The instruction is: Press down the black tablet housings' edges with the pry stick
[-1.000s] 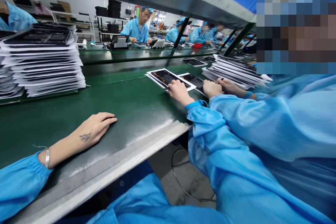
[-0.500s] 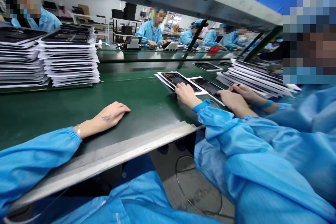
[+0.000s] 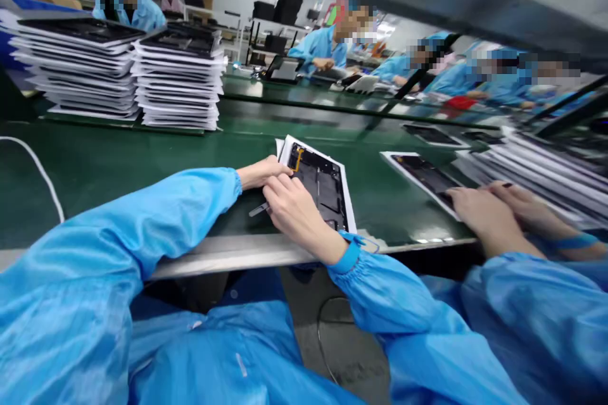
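A black device panel with an orange flex strip lies on white sheets, tilted, near the front edge of the green bench. My left hand is closed on the panel's left edge, fingertips at its upper left corner. Beside it, my right hand has its fingers curled together over the same edge. From under my right hand sticks a small thin tool, its form partly hidden. A blue band circles my right wrist.
Two tall stacks of panels with white sheets stand back left. At the right, a co-worker's hands touch another panel beside a leaning stack. A white cable lies far left.
My left hand has moved right to the panel and closed on it. My right hand has brought the panel left and nearer, away from the co-worker's panel. The camera view has turned right.
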The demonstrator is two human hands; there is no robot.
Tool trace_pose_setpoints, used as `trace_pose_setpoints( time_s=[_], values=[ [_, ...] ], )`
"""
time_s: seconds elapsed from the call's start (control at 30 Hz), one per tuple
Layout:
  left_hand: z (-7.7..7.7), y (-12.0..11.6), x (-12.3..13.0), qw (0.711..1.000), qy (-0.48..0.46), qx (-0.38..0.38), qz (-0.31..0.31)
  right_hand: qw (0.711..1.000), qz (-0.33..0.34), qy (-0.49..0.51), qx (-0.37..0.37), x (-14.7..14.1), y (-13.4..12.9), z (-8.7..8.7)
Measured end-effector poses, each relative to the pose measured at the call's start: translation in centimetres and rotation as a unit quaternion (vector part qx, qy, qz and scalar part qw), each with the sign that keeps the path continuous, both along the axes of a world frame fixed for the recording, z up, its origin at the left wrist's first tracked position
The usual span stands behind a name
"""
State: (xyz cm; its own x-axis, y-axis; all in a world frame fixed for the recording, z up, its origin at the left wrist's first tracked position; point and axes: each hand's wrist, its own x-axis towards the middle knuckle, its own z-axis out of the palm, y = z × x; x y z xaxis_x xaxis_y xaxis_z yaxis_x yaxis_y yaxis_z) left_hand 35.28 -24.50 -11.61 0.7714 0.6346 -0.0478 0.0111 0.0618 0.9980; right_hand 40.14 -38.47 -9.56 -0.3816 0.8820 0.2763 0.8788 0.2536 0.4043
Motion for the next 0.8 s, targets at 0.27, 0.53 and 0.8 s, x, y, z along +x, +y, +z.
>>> trace_pose_setpoints(
  time_s=[0.27, 0.53, 0.8],
  values=[
    [1.4, -1.4, -19.7, 0.989, 0.100, 0.012, 0.109, 0.933, 0.171, 0.313, 0.045, -4.1, -5.9, -1.0],
    [4.0, -5.4, -29.9, 0.783, 0.433, 0.416, 0.162, 0.907, 0.268, 0.322, 0.042, -10.6, -4.8, -4.1],
    [4.4, -12.1, -31.4, 0.843, 0.371, 0.359, 0.153, 0.910, 0.263, 0.319, 0.038, -12.1, -3.9, -4.1]
  ],
)
